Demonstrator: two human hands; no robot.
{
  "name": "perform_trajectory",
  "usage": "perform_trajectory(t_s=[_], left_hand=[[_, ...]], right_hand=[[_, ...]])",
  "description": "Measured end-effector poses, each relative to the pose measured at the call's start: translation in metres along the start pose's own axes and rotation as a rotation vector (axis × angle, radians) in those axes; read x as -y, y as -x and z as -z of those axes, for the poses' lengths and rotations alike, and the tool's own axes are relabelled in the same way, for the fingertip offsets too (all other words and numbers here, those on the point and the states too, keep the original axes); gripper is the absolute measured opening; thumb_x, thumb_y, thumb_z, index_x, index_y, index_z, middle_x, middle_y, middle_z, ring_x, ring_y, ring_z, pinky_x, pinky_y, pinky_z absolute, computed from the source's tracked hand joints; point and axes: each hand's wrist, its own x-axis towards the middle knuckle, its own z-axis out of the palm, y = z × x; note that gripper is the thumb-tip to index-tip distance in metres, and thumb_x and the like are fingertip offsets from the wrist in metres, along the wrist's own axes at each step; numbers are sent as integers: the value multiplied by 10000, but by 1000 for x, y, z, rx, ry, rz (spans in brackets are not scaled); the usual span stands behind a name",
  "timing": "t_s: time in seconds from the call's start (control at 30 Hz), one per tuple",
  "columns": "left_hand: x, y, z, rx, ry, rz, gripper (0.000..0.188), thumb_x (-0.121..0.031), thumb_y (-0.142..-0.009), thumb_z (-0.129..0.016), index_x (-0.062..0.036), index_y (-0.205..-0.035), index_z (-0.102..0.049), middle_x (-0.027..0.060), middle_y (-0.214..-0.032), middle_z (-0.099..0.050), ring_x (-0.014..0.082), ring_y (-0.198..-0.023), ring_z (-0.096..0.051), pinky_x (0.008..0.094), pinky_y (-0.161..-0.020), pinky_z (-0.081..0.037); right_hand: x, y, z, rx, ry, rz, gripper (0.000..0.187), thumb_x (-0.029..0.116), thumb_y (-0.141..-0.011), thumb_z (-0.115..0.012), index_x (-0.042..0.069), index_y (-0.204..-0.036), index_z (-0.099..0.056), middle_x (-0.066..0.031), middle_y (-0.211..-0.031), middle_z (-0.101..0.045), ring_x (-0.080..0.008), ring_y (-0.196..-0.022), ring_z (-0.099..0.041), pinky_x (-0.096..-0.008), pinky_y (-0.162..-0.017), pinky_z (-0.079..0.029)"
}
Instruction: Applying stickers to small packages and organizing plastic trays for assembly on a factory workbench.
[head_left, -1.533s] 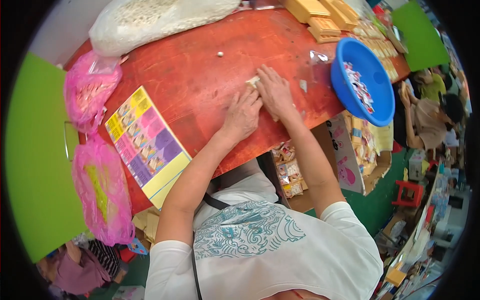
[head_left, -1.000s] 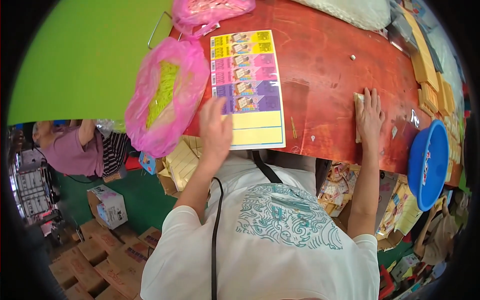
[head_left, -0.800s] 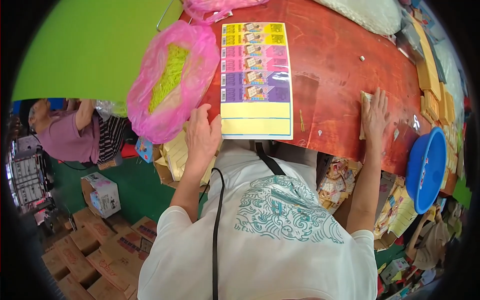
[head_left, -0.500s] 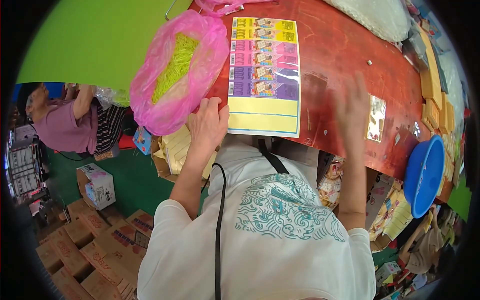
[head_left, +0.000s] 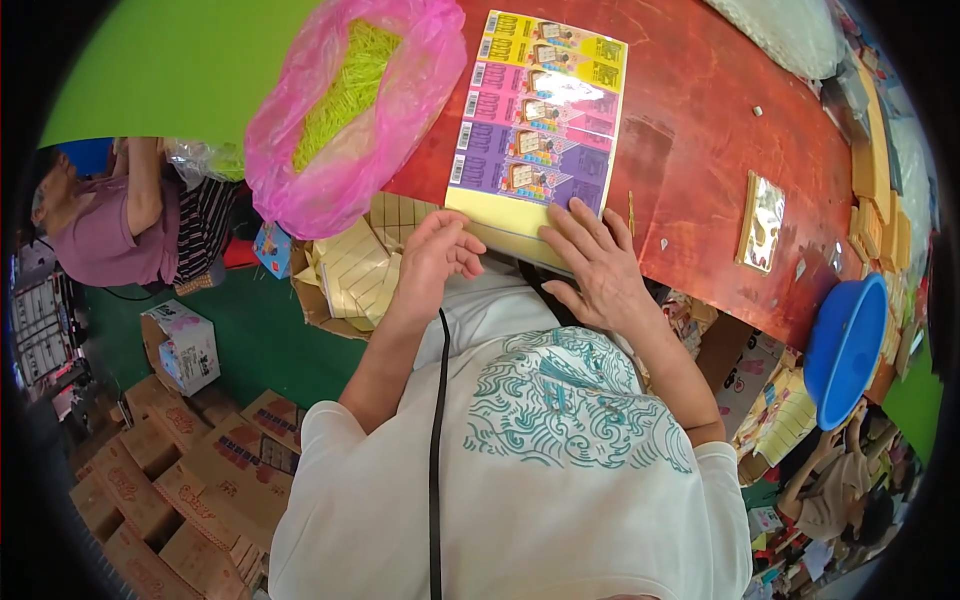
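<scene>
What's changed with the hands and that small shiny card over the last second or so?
The right hand let go of the small shiny card, which now lies alone on the red table, and moved left onto the near edge of the colourful printed sheet. The left hand rose to that same edge, fingers curled. The pink bag and blue bowl stayed put.

A printed sheet [head_left: 538, 120], banded yellow, pink and purple, is lying at twelve o'clock; brown cartons [head_left: 170, 480] are sitting at eight.
</scene>
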Motion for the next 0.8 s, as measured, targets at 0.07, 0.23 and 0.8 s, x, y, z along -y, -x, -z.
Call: perform_trajectory(t_s=[0.07,0.23,0.8], left_hand=[[3,-3,-4,-180,-184,-111,277,-254,-935,-515,-24,-1088,-492,83,-867,-590,135,-741,-574,267,-678,-451],[10,-13,-4,-375,-411,-461,205,-176,-923,-524,-31,-1063,-487,54,-838,-567,96,-773,-533,239,-690,-415],[6,3,-25,40,103,-124,242,-103,-925,-494,5,-1141,-511,83,-965,-652,98,-858,-600,247,-782,-464]], right_hand=[[-3,4,-1,-29,-32,13,567,314,-804,-661,75,-1295,-509,-117,-1437,-424,-300,-1363,-340,-489,-1115,-206],[-15,15,-6,-143,-128,29,342,228,-802,-651,66,-1096,-585,-113,-1306,-533,-301,-1293,-430,-492,-1087,-261],[-11,-8,-3,-332,-147,88,209,86,-752,-657,48,-951,-609,-89,-973,-582,-294,-937,-563,-420,-870,-402]])
